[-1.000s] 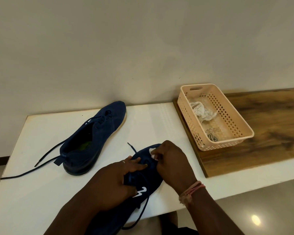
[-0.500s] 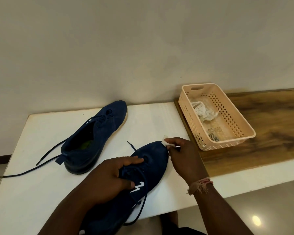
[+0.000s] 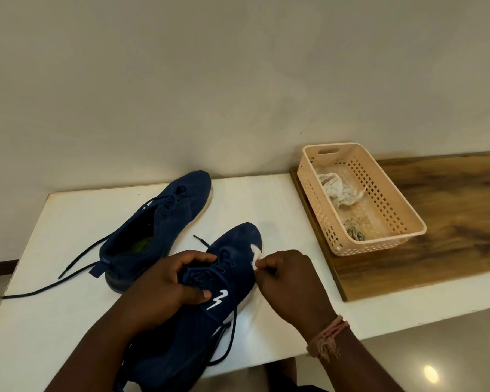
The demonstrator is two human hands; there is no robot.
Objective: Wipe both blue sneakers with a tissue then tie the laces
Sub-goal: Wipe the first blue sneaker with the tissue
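Wiping step, near sneaker [image 3: 210,301]. The left hand [image 3: 164,290] clamps its laced midfoot on the bench [image 3: 266,199]; the right hand [image 3: 292,281] pinches a tissue [image 3: 255,257] against the toe's side. The far sneaker [image 3: 156,230] lies beyond the left hand, laces loose. Next, probably: sweep the tissue along the upper.

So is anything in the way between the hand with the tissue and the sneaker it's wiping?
Nothing visible: the right hand already presses the tissue against the near sneaker, steadied by the left hand.
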